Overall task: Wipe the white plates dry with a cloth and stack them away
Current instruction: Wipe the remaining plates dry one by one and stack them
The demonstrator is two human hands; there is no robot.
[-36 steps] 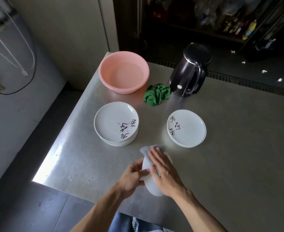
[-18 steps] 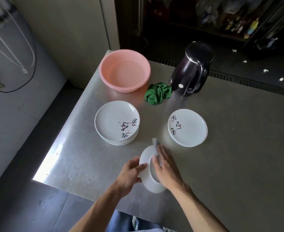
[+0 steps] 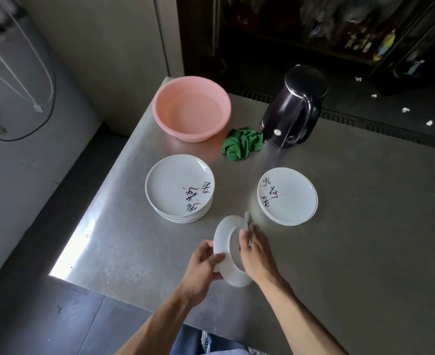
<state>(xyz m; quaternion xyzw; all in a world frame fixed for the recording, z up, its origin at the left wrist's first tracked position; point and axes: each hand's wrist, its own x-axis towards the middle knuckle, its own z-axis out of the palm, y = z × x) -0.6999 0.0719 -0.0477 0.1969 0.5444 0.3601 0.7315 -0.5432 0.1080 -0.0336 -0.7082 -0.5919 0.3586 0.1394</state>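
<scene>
**White plate (image 3: 224,240) held on edge over a steel table (image 3: 352,239)**

We look down on a brushed-metal table in a dim room, with grey floor (image 3: 32,316) to the left and dark shelving (image 3: 339,34) behind. On the table sit a pink basin (image 3: 191,108), a crumpled green cloth (image 3: 242,144) just beside a black kettle (image 3: 293,108), a taller stack of plates (image 3: 175,185) on the left and a lower stack (image 3: 292,199) on the right. Near the front edge, our left hand (image 3: 203,266) grips the plate's rim, fingers curled round it. Our right hand (image 3: 258,254) pinches a grey cloth (image 3: 247,218) against the plate's upper edge, thumb on the near side. The plate stands nearly upright, showing its plain white underside and foot ring.
</scene>
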